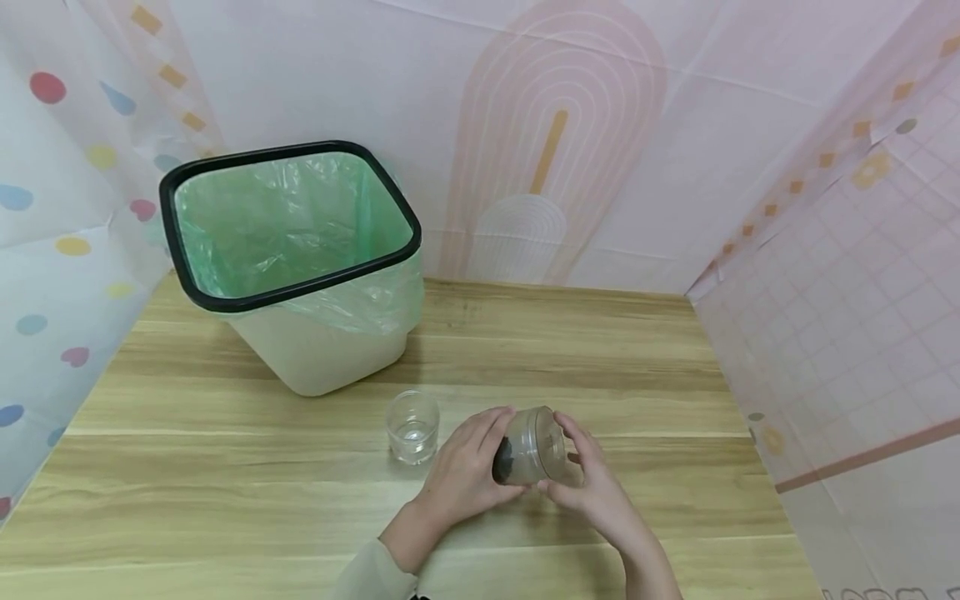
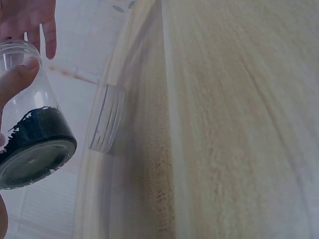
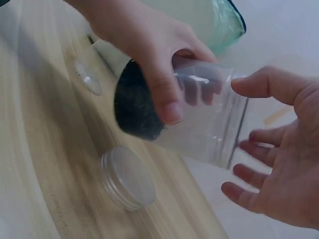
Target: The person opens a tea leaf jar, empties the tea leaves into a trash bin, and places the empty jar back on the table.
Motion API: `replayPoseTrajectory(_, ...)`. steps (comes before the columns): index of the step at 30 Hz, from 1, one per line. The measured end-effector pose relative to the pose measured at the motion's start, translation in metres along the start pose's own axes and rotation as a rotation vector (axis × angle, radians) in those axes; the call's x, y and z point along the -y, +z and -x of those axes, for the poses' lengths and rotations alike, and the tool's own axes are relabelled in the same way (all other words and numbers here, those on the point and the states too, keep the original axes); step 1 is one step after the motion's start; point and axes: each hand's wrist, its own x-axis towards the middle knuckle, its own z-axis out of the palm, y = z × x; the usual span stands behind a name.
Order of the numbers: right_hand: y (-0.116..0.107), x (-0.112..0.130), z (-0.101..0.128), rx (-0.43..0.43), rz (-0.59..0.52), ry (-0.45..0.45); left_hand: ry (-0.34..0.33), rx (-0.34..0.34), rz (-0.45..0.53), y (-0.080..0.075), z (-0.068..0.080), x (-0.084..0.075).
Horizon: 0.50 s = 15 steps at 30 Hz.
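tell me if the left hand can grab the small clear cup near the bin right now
Probably not as things stand: the left hand grips the jar. Nothing seems to stand between it and the small clear cup, so once freed it could likely get there.

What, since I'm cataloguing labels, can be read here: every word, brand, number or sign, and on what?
Backdrop: outlined lettering at the lower right, cut off by the head picture's edge; unreadable.
Jar, clear lid, small cup, bin: no text visible.
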Motion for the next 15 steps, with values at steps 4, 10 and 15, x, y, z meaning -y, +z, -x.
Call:
replayPoseTrajectory(4,0.0003,-0.0018,0.0003,0.051,-0.032,-0.057,0.008,-0.009,-0.004,-0.0007,-0.0014,-0.0004)
replayPoseTrajectory(10,0.0023,-0.0005,0.0002,0.015,-0.014,0.04,0.004,0.007,0.002,-0.002,-0.0014,-0.0017)
replayPoseTrajectory(15,0.0034,0.0019,-0.001,-0.031,-0.011,0.093,0.005,0.028,-0.008,-0.0028,-0.0009,-0.0028)
